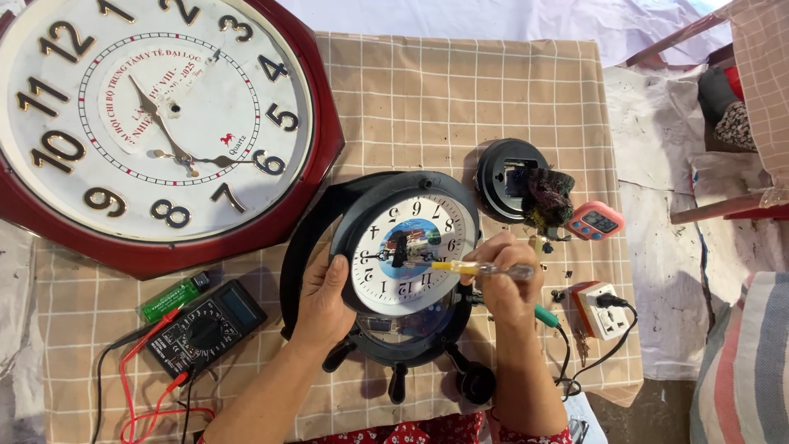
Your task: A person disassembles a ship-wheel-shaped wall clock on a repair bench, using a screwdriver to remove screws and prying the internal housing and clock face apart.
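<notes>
A big clock (156,123) lies at ten o'clock on the surface (460,99), a multimeter (205,325) below it. The left hand (325,300) grips the small clock (407,255) at centre. The right hand (501,275), fingers closed, holds a screwdriver (481,269) tipped onto its dial. A socket (604,308) sits at three o'clock.

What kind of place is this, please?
Probably a small clock repair bench: a large octagonal wall clock lies beside a multimeter, while the right hand holds a screwdriver to an opened clock.
</notes>
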